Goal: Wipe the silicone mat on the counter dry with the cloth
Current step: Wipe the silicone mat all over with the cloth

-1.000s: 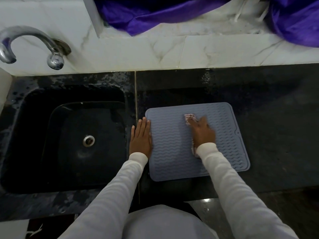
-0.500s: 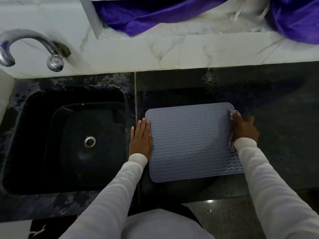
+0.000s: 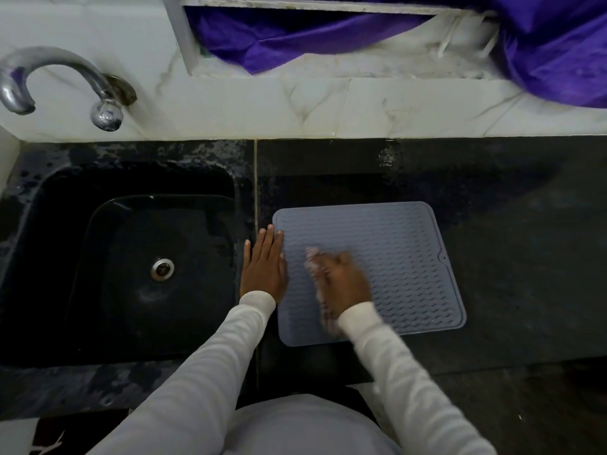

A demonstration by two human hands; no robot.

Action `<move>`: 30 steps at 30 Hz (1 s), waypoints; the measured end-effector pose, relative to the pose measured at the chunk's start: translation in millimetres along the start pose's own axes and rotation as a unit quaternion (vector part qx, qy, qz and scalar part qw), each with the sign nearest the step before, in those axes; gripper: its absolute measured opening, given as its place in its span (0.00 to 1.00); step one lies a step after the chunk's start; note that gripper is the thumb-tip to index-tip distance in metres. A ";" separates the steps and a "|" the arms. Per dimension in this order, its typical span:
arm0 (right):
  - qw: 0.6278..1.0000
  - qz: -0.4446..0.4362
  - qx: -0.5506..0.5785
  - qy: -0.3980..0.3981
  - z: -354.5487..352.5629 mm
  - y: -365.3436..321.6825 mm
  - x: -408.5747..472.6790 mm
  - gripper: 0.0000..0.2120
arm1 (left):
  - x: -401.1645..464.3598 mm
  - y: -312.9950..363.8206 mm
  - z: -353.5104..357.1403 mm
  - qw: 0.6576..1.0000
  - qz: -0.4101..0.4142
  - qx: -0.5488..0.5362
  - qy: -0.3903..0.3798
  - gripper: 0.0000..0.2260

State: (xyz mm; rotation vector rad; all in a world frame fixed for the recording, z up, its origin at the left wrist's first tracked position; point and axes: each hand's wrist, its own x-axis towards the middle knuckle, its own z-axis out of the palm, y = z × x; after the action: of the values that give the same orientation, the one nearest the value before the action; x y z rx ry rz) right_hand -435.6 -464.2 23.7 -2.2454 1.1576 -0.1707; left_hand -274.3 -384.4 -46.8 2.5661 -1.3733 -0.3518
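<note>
A grey-blue ribbed silicone mat (image 3: 394,257) lies flat on the black counter (image 3: 509,257), just right of the sink. My right hand (image 3: 345,284) presses a crumpled light cloth (image 3: 313,257) onto the mat's left half; the cloth peeks out ahead of and beside the fingers, blurred by motion. Lying flat with fingers together, my left hand (image 3: 264,264) rests on the mat's left edge and holds nothing.
A black sink (image 3: 98,274) with a metal drain (image 3: 162,269) sits to the left, a chrome tap (image 3: 59,83) above it. White marble wall tiles (image 3: 328,106) back the counter. Purple fabric (image 3: 558,44) hangs over the ledge at the top.
My right hand swept the cloth from the mat's middle to its right edge, then back to the left half. My left hand stayed on the mat's left edge.
</note>
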 end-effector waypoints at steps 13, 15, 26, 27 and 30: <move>0.990 0.062 -0.119 0.033 -0.3 65.2 -21.6 0.16 | 0.0 -3.6 3.2 1.000 0.017 0.015 -0.002 0.27; 0.986 0.108 -0.117 0.041 -21.9 87.4 -22.3 0.16 | -0.7 -3.5 2.7 1.000 0.019 0.018 -0.002 0.26; 0.933 0.267 -0.199 0.136 -102.8 187.4 -14.9 0.15 | -0.2 -6.2 3.9 0.999 0.022 0.024 -0.006 0.24; 0.929 0.280 -0.199 0.138 -105.8 191.4 -13.3 0.16 | 0.1 -6.6 4.5 0.999 0.022 0.026 -0.005 0.24; 0.924 0.306 -0.188 0.135 -105.9 188.3 -8.8 0.15 | 0.5 -6.6 5.5 0.999 0.024 0.028 0.002 0.24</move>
State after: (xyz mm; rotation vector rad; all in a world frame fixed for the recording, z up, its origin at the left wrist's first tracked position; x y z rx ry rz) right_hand -611.9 -588.0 4.9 -2.0817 2.1365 0.0007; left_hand -270.5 -381.6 -54.0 2.5715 -1.4623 -0.3047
